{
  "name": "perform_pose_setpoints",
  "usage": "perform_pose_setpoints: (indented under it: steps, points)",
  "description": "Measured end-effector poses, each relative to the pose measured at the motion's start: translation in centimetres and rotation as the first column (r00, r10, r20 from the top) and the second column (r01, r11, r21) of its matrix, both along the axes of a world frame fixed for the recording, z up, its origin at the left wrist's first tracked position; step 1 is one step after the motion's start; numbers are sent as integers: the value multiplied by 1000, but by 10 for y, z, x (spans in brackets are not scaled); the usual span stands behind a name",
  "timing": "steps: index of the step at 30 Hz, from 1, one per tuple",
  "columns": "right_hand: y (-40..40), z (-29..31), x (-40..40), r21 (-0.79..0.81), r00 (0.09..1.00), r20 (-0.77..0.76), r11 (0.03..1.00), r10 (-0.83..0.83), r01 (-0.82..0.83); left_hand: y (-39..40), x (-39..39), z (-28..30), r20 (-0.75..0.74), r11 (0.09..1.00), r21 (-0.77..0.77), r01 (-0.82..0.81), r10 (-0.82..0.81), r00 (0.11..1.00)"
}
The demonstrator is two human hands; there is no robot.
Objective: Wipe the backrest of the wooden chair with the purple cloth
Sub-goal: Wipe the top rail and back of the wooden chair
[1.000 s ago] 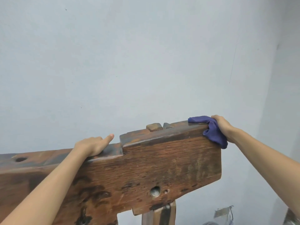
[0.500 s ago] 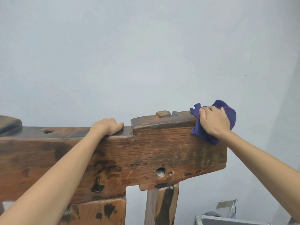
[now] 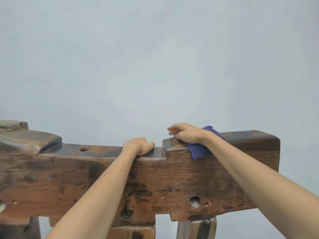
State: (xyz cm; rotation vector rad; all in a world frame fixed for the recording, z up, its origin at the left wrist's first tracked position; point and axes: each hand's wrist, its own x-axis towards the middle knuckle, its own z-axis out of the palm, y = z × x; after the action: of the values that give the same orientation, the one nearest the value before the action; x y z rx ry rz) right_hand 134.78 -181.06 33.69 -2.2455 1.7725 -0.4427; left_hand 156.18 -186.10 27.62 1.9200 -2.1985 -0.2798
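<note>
The chair's backrest (image 3: 172, 178) is a thick, dark, worn wooden beam across the lower half of the view, with holes and a stepped top edge. My left hand (image 3: 138, 145) grips the lower part of the top edge near the middle, fingers curled over the far side. Just to its right, my right hand (image 3: 186, 133) presses the purple cloth (image 3: 200, 150) onto the raised step of the top edge. The cloth drapes over the front face and pokes out behind my wrist. Most of it is hidden under my hand.
A plain pale wall (image 3: 155, 57) fills everything behind the chair. Wooden uprights (image 3: 195, 229) run down from the beam at the bottom. The beam's right end (image 3: 274, 152) is a free square edge; its left part rises to a thicker block (image 3: 13, 125).
My right hand has slid the cloth leftward along the top edge, from the beam's right end to the step near my left hand. The view has shifted, showing more of the beam.
</note>
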Motion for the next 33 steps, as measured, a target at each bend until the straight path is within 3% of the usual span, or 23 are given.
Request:
perform_pose_setpoints:
  steps: [4, 6, 7, 9, 11, 15, 20, 25, 30, 33]
  points:
    - [10, -16, 64, 2, 962, 151, 973, 228, -231, 11, 5, 0, -75, 999, 19, 31, -29, 997]
    - [18, -15, 76, -6, 939, 248, 970, 237, -243, 13, 10, 1, -136, 998, 22, 59, -55, 989]
    - [19, -14, 76, -23, 952, 211, 975, 222, -222, 13, 13, 2, -164, 998, 17, 62, -59, 985]
    - [23, -12, 67, -73, 988, -50, 986, 145, -149, 13, 18, 3, -192, 997, 2, 75, -73, 979]
    - [27, -14, 53, -118, 962, -259, 986, 86, -119, 12, 19, 4, -197, 996, -3, 84, -83, 977]
    - [35, -15, 6, -205, 939, -338, 979, -57, -14, 6, 18, 2, -204, 995, -12, 104, -104, 973]
    - [47, 3, -93, -256, 901, -283, 931, -328, 258, -4, 21, -3, -179, 994, -31, 101, -105, 978]
    - [60, 13, -202, -292, 796, -150, 795, -587, 531, -11, 17, -8, -141, 992, -75, 98, -108, 984]
    - [60, 13, -233, -287, 799, -61, 777, -599, 560, -3, 4, 4, -289, 951, -214, 222, -279, 916]
    - [63, 5, -227, -356, 797, -112, 773, -594, 525, 9, -35, 30, -241, 906, -304, 296, -373, 896]
